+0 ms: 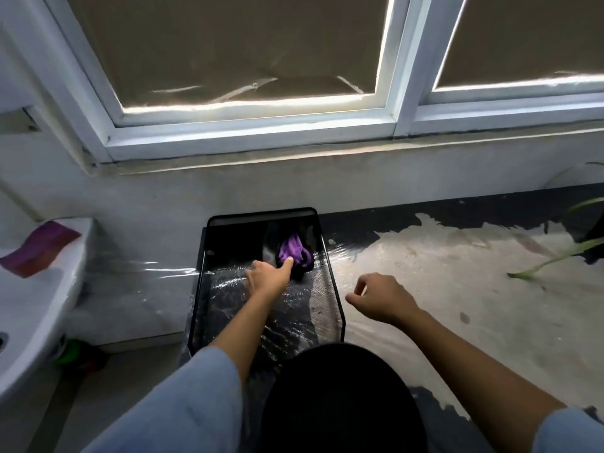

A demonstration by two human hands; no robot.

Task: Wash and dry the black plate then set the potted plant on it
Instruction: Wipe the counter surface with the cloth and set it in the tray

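The black plate [343, 397] lies at the bottom centre, on the near end of a black mesh tray [327, 289]. My left hand [269, 276] reaches into the tray, and its fingertips touch a purple and black cloth [295, 251] bunched at the tray's far end. My right hand [382, 299] hovers over the counter just right of the tray, fingers loosely curled, holding nothing. Green leaves of the potted plant [562, 253] show at the right edge; its pot is out of view.
A grey, wet-looking counter [457, 289] runs under a white-framed window [255, 125]. A white sink [29, 305] with a purple sponge [39, 248] on its rim stands at the left. A green object [68, 351] sits below the sink.
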